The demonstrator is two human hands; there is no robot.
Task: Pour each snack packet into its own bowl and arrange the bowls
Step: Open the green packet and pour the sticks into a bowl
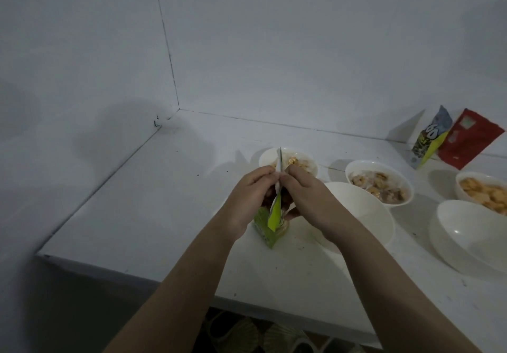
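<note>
A green snack packet (270,225) stands on the white table (164,215) in front of me. My left hand (251,196) and my right hand (304,196) both pinch its top edge, one on each side of the seam. Just right of my right hand sits a white bowl (367,212) with nothing in it. Another bowl with no contents (472,234) lies further right. Three bowls hold snacks: one behind my hands (299,158), one in the middle (384,182), one at the far right (485,190).
Two packets lean on the back wall at the right: a blue-yellow one (432,138) and a red one (469,138). Walls close the table at the back and left. The table's front edge (137,273) runs below my forearms. Sandals lie on the floor (260,333).
</note>
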